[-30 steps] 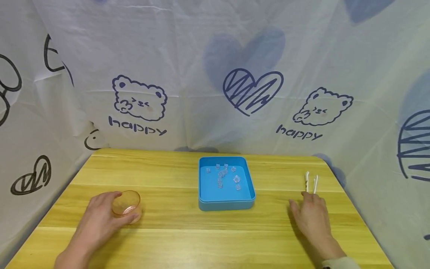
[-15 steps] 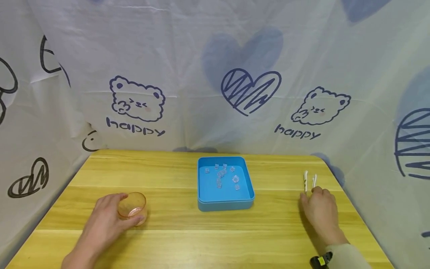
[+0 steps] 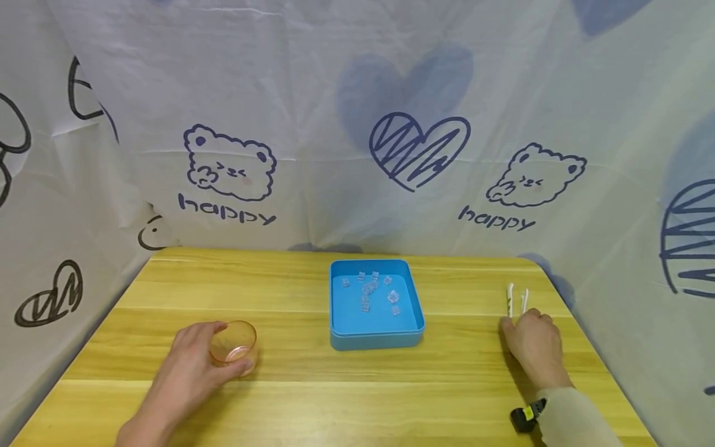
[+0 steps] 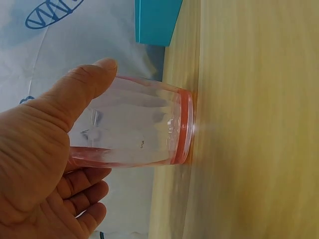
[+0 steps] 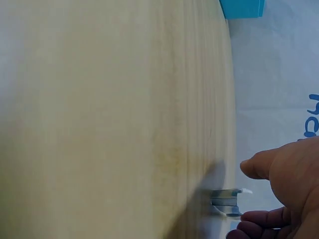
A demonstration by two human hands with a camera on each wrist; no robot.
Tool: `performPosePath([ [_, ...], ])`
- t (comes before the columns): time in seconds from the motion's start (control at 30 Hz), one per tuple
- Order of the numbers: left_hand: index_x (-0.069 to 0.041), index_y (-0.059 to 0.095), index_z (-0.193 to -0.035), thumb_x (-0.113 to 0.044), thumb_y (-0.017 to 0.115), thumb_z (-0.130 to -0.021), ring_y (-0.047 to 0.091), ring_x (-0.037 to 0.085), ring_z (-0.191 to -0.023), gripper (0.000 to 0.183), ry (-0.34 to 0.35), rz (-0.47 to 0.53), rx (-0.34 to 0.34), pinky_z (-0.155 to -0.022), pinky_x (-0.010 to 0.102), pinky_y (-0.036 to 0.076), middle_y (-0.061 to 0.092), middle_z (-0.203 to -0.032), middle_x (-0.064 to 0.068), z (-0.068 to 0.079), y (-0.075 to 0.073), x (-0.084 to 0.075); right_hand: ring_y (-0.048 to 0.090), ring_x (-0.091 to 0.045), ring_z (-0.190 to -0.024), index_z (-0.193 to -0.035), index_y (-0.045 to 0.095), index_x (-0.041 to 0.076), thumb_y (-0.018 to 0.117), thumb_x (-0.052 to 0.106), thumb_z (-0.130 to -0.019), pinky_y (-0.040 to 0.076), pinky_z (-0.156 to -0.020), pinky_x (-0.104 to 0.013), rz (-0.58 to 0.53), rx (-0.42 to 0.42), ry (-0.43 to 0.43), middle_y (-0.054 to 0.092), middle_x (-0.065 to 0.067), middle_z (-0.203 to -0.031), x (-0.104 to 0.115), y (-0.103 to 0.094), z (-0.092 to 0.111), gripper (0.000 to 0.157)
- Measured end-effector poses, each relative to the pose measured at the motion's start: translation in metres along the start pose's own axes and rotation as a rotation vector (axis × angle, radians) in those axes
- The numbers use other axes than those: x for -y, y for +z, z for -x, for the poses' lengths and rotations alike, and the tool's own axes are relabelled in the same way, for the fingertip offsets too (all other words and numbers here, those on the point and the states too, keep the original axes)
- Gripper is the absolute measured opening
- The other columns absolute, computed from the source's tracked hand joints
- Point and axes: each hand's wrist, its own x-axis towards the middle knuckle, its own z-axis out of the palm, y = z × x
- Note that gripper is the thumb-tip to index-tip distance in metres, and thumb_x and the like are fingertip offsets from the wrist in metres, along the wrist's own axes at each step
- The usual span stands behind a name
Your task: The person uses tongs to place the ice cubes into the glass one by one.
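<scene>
In the head view my left hand (image 3: pixel 188 366) grips a clear, orange-tinted cup (image 3: pixel 234 341) at the left of the table. Its thumb is on the near side and the fingers go round behind. The left wrist view shows the cup's reddish base (image 4: pixel 183 127) right at the tabletop. At the right side my right hand (image 3: pixel 536 347) is over a pair of small tongs (image 3: pixel 509 301) with two white arms spread apart. In the right wrist view, the thumb stands off to one side of the metallic tongs (image 5: pixel 225 201), and the fingertips are right at the other side.
A square blue box (image 3: pixel 349 321) stands at the table's middle, with several small clear cubes (image 3: pixel 369 288) scattered on its floor. Behind the wooden table (image 3: pixel 335 403) hangs a pale cloth (image 3: pixel 313 93) with printed bears and hearts. A black strap device (image 3: pixel 525 417) is at the right wrist.
My left hand has slid rightward with the cup, toward the blue box. The right hand has shifted slightly right at the tongs, and its thumb and fingers are now near both arms.
</scene>
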Motion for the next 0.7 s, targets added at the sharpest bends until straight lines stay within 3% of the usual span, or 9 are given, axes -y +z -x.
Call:
performPosePath([
  [0.2,0.005,0.057,-0.138,-0.060,0.088,-0.078,0.045,0.047,-0.135,0.094,0.012,0.000,0.005,-0.108,0.067,0.042,0.057,-0.142,0.029,0.002,0.004,-0.005,0.059,-0.048,-0.078,-0.102,0.050,-0.025,0.053,0.032,-0.106,0.051,-0.069,-0.059,0.001,0.041,0.034,0.054,-0.035,-0.086,-0.001,0.003,-0.005,0.057],
  [0.7,0.001,0.061,-0.133,-0.053,0.091,-0.078,0.051,0.040,-0.133,0.082,0.073,0.012,-0.014,-0.106,0.063,0.048,0.062,-0.135,0.021,0.005,0.014,-0.021,0.060,-0.032,-0.060,-0.076,0.059,-0.001,0.046,0.034,-0.105,0.050,-0.052,-0.046,-0.024,0.139,0.092,0.061,-0.018,-0.068,-0.006,0.002,-0.012,0.047],
])
